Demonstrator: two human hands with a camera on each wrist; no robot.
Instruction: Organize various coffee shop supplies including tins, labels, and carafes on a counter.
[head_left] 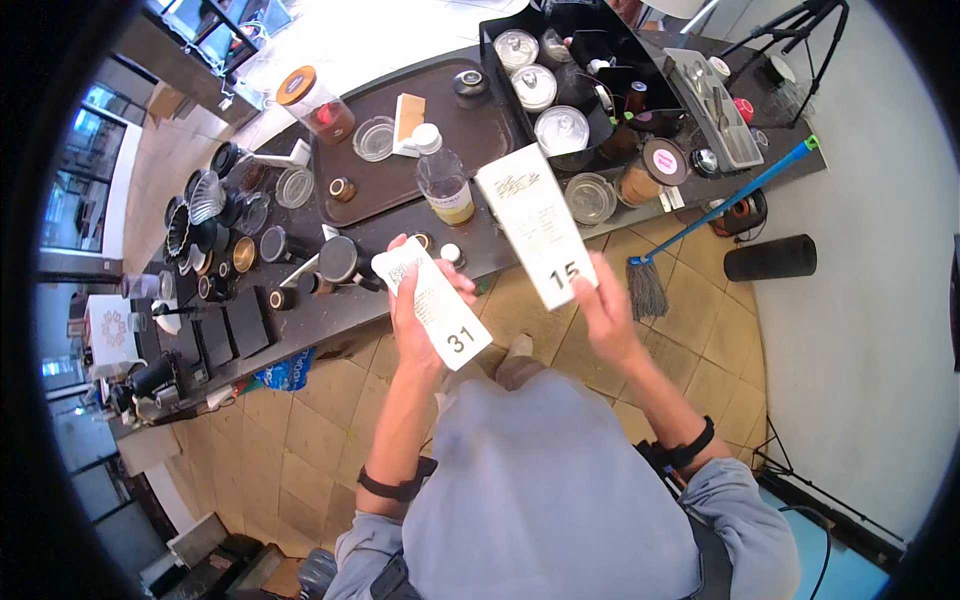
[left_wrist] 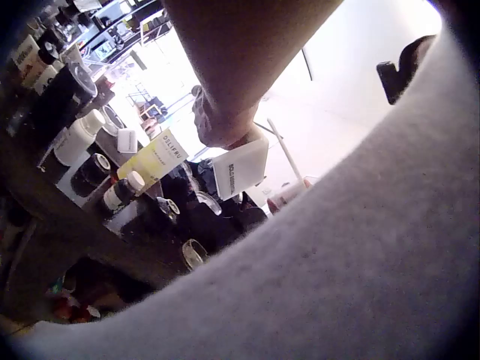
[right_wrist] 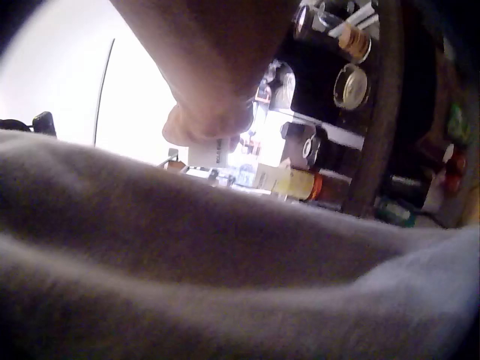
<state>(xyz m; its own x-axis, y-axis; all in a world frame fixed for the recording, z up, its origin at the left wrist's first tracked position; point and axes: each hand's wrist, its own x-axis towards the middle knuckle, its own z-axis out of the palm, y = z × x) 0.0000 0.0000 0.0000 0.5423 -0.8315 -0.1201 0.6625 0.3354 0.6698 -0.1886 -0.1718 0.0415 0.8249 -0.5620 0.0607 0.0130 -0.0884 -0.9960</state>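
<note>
Above the near edge of the dark surface [head_left: 493, 247], the left hand [head_left: 408, 322] has its grip closed around a white oblong card printed "31" [head_left: 440, 315]; the grip of the right hand [head_left: 610, 318] pinches the lower corner of a white oblong card printed "15" [head_left: 535, 225]. Beyond and between the cards stands a white-capped clear bottle [head_left: 445, 180], pale yellow liquid at its base. Behind it lies a dark brown tray [head_left: 440, 98], bearing a round clear dish [head_left: 374, 139] and a tan rectangular block [head_left: 407, 122]. At the tray's far left corner, a wooden-lidded clear jar [head_left: 318, 108] contains reddish-brown matter. A black open box [head_left: 492, 72] holds round canisters with clear lids [head_left: 533, 88]; a grey oblong organiser [head_left: 740, 145] beyond it holds utensils. The "15" card hides part of the surface's near edge; a blue-handled mop [head_left: 735, 198] leans at right.
</note>
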